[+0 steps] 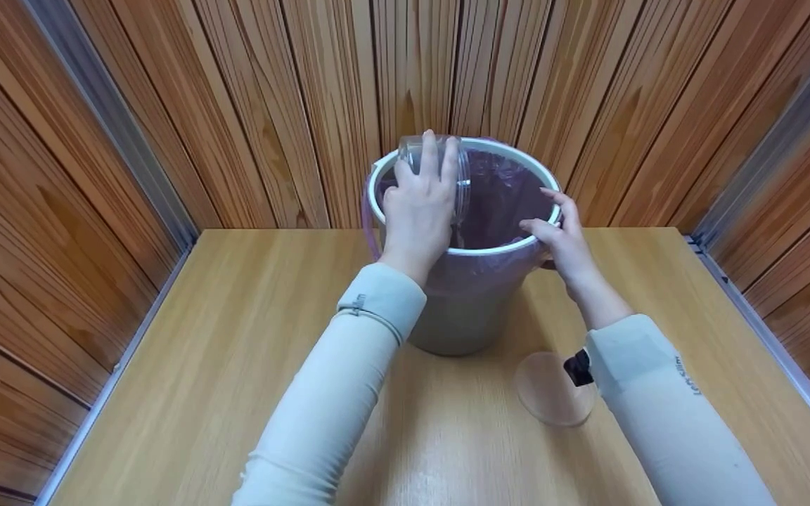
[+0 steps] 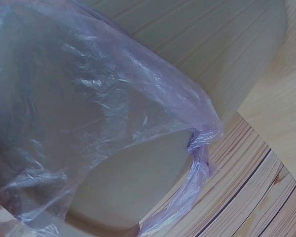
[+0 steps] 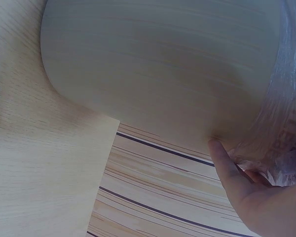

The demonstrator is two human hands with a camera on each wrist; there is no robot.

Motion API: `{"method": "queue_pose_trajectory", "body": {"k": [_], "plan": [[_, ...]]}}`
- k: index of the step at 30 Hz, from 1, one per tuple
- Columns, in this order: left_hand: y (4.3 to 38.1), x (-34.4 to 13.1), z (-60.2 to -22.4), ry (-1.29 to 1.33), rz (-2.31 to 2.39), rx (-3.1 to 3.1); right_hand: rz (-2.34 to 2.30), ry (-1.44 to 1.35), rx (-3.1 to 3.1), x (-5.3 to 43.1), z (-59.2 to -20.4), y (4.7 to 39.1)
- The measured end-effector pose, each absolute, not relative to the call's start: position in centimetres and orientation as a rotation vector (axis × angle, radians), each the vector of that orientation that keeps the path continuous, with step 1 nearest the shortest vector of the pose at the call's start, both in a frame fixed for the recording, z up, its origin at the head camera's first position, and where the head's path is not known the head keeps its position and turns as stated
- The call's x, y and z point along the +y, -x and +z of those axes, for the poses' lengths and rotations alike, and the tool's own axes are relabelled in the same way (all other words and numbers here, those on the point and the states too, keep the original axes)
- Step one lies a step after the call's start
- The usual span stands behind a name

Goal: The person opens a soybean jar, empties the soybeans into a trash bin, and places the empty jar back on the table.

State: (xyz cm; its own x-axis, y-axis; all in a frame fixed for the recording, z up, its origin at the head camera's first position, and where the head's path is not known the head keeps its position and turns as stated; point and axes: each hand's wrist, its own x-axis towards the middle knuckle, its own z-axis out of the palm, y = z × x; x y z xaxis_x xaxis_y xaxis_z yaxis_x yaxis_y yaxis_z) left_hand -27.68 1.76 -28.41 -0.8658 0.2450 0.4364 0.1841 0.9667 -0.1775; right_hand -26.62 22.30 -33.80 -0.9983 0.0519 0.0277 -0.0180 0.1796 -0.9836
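A grey trash bin (image 1: 458,327) with a white rim stands on the table, lined with a thin purple plastic bag (image 1: 503,184). My left hand (image 1: 420,207) holds a clear round jar (image 1: 412,147) tipped on its side at the left part of the bin's mouth, fingers spread over it. At the right side of the rim, my right hand (image 1: 563,235) grips the edge with the thumb inside. The right wrist view shows fingers (image 3: 224,165) against the bin's outer wall. The left wrist view catches mostly the bag (image 2: 108,98) draped over the bin.
A clear round lid (image 1: 553,390) lies on the wooden table (image 1: 236,351) near my right wrist. Wood-panelled walls (image 1: 271,105) close in the back and both sides. A twisted bag loop (image 2: 182,197) hangs down outside the bin.
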Motion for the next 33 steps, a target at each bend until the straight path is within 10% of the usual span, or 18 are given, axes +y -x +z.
{"method": "queue_pose_trajectory", "body": {"k": [33], "plan": [[27.77,2.01,-28.42,0.322,0.220,-2.637,1.964,0.024,-2.380,22.41,-33.67,26.42]]}}
